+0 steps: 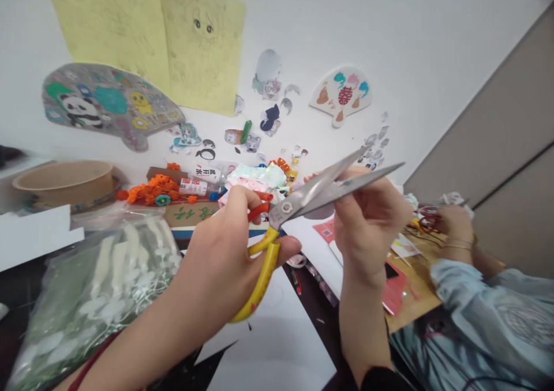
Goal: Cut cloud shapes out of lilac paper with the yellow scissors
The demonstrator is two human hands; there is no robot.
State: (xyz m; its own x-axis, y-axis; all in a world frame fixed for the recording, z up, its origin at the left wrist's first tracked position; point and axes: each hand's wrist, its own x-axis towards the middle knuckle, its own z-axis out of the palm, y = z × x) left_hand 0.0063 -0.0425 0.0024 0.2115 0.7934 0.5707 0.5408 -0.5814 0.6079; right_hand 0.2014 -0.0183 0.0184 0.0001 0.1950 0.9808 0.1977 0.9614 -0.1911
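Note:
My left hand [220, 252] is closed around the yellow and red handles of a pair of scissors [286, 207]. The metal blades stand apart and point to the right, across the front of my right hand [367, 224]. My right hand is raised close behind the blades, its fingers curled and the thumb bent in by the lower blade. The blades partly cover its fingers, and whatever they may pinch is hidden. Below both hands lie white paper sheets [268, 333] on the dark table.
At left are a clear plastic bag [104, 299] of craft parts and a round tan container [64, 183]. Orange craft flowers [156, 190] and a bottle [194, 187] stand along the wall. A co-worker's sleeve [459, 281] and hand [456, 229] are at right.

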